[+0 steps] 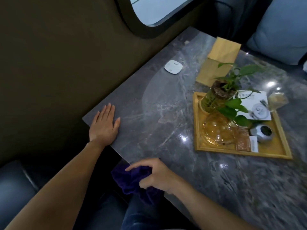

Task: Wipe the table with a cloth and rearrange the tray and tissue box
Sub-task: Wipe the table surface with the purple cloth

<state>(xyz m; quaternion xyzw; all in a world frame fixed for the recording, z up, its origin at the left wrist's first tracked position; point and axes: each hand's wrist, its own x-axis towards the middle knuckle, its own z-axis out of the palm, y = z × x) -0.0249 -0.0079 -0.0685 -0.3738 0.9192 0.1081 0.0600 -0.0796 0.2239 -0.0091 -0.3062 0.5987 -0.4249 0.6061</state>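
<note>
Bunching a dark purple cloth, the right hand has fingers curled shut on the fabric at the near edge of the grey marble table; part of the cloth hangs off that edge over the person's lap. Left hand lies flat w/ palm down on the table's near-left corner, fingers straight and close together, holding nothing, well apart from the cloth.

Wooden tray sits on the table to the right of the cloth & further back. On the tray: a glass vase w/ a green leafy plant at its far-left corner, an amber glass dish just in front of the vase, a small silver round item to the dish's right, white printed cards behind that, small packets by the front rim. Tissue box, light wood, stands beyond the tray toward the far table edge. White square pad lies left of the box, near the wall side. A curved window sits above the far table edge; blue cushion beyond the far right corner.
</note>
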